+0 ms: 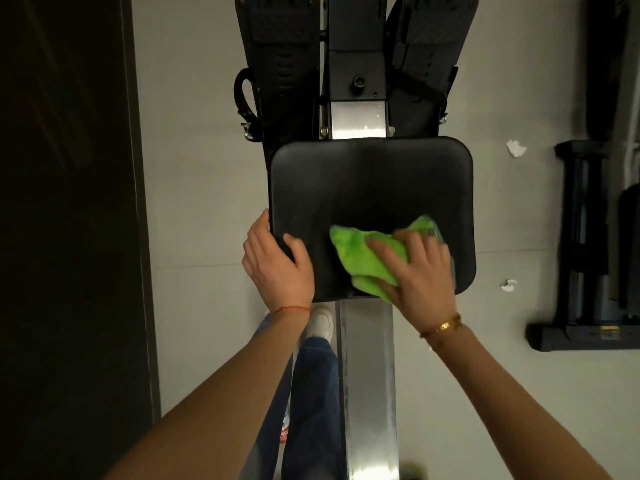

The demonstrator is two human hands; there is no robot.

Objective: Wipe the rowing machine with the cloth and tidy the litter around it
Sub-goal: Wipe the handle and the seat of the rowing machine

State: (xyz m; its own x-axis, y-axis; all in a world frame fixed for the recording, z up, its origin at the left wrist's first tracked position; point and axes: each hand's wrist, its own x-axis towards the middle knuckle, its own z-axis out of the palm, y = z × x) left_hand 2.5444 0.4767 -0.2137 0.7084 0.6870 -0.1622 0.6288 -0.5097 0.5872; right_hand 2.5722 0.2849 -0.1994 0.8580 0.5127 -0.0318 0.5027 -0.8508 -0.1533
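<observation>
The rowing machine's black seat [367,188] sits on a silver rail [367,375] in the middle of the view. My right hand [420,268] presses a crumpled green cloth [360,258] onto the seat's near right part, fingers spread over it. My left hand [277,261] grips the seat's near left edge, thumb on top. Two black footrests [280,64] with straps lie beyond the seat. Two white scraps of litter lie on the floor to the right, one scrap [516,148] farther off and another scrap [508,285] nearer.
A dark weight rack or bench base [585,271] stands at the right. A dark wall or panel [69,237] fills the left side. My legs in jeans and a white shoe [320,322] are left of the rail. The floor is pale grey.
</observation>
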